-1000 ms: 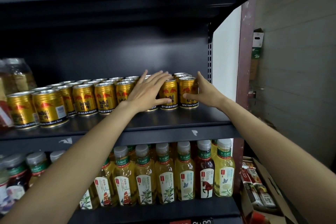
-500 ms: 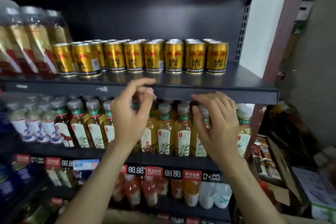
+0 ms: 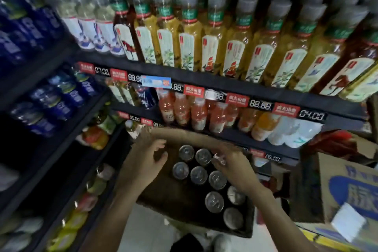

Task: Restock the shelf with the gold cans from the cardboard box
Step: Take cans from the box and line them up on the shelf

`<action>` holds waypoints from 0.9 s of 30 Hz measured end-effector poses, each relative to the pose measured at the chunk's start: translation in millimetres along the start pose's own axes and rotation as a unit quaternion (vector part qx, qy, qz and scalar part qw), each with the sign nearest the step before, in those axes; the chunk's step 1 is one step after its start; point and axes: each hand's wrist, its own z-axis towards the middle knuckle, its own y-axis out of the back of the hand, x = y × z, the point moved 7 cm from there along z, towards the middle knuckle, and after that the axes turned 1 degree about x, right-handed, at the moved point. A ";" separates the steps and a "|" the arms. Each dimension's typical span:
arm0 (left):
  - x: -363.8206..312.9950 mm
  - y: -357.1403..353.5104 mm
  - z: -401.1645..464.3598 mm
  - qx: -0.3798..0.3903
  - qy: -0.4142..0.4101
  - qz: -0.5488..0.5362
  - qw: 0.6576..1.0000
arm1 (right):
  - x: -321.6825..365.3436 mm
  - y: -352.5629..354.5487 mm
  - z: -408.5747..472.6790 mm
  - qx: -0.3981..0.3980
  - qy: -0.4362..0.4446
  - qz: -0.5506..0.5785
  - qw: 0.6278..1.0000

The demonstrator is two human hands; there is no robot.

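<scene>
Your left hand (image 3: 146,161) hangs over the left half of the cardboard box (image 3: 184,206), fingers loosely curled and holding nothing. Your right hand (image 3: 235,166) reaches to a can (image 3: 219,158) near the box's far edge; blur hides whether it grips. The other cans (image 3: 198,175) stand upright along the box's right side.

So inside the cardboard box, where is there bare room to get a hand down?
The cardboard box has bare floor on its left side, under the left hand and toward the near-left corner. The right side is crowded with gold cans, where the right hand reaches.
</scene>
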 end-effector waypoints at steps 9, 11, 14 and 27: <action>67.5 -104.1 -20.1 0.202 0.122 -0.056 0.970 | -25.7 -120.7 29.8 0.094 -0.078 -0.136 0.983; 64.8 -121.7 -12.0 0.231 0.124 -0.023 0.965 | -21.0 -131.5 48.4 0.087 -0.028 -0.166 0.982; 59.5 -141.8 -5.0 0.265 0.108 -0.002 0.958 | -16.3 -144.5 80.4 0.114 0.014 -0.231 0.966; 101.6 -138.7 -10.1 0.212 0.127 -0.137 0.959 | -10.3 -156.8 104.0 0.113 0.013 -0.248 0.962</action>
